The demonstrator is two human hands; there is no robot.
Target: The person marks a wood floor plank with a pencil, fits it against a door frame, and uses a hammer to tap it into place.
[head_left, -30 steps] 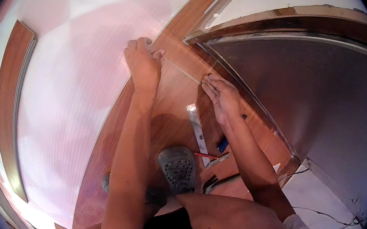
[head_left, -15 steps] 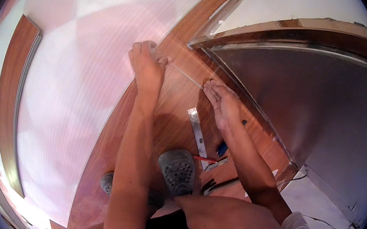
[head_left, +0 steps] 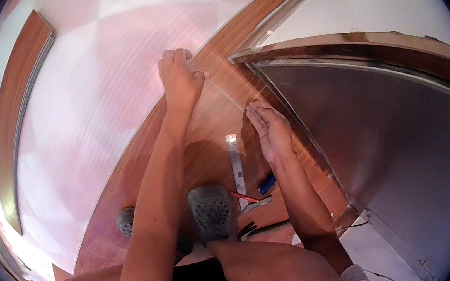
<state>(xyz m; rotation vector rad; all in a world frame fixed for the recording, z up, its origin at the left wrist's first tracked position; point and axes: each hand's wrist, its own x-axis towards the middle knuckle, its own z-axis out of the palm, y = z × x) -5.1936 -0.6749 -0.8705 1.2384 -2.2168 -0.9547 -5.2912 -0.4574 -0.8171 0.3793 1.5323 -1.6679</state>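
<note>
Brown plank [head_left: 208, 119], left fingers [head_left: 168, 59] curled at its edge (grip unclear), right fingers [head_left: 256, 116] extended, empty, beside its pale seam [head_left: 225, 94]

Left hand [head_left: 179, 81], 10–11 o'clock: fingertips curl out of sight at the edge of the brown boards [head_left: 212, 111]; grip or mere contact undetermined.
Right hand [head_left: 272, 129], 2 o'clock: palm side mostly concealed.
Blue tool [head_left: 267, 183], 4 o'clock: one end lost behind the right forearm [head_left: 308, 193]; kind undetermined.
Metal square [head_left: 236, 164], 5 o'clock: markings too small to read.
Dark tool [head_left: 267, 228], 5 o'clock: far end covered by the right forearm.
Left shoe [head_left: 125, 221], 7–8 o'clock: largely masked by the left forearm [head_left: 156, 199], itself cut by the lower edge.
Dark panel [head_left: 383, 132], 3 o'clock: far side cropped by the black rim.
</note>
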